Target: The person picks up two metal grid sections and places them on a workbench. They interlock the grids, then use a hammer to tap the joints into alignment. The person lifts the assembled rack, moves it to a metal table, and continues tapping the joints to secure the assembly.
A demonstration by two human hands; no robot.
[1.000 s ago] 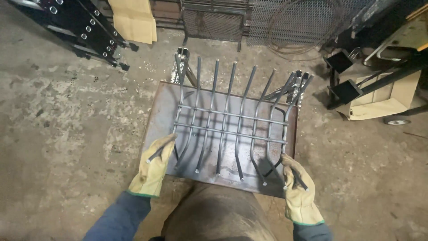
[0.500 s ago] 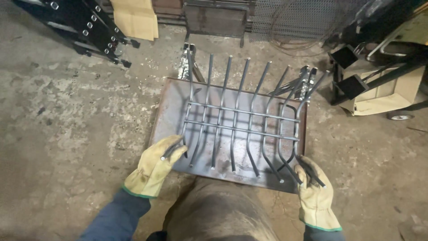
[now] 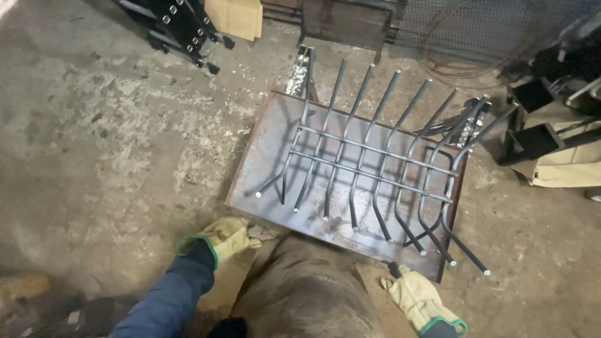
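A rusty steel plate (image 3: pixel 269 156) lies on the concrete floor with a grate of bent steel rods (image 3: pixel 375 169) on it. The rods run away from me and two cross rods join them. My left hand (image 3: pixel 225 239), in a yellow leather glove, rests by my knee just short of the plate's near left corner and holds nothing. My right hand (image 3: pixel 418 299), gloved the same way, sits below the near right corner with its fingers apart. A short dark stub (image 3: pixel 393 270) shows at its fingertips. My knee (image 3: pixel 307 288) hides part of the near edge.
Locking clamps sit at the plate's far left corner (image 3: pixel 298 74) and far right corner (image 3: pixel 469 119). Black perforated metal frames (image 3: pixel 178 25) and cardboard (image 3: pixel 235 15) lie at the top left. A wire mesh panel (image 3: pixel 476 25) is at the back, and a box with black brackets (image 3: pixel 551 147) is on the right.
Both hands have come off the grate's near rod ends and drawn back toward me. The view has shifted, so the plate and grate now sit further right and up.
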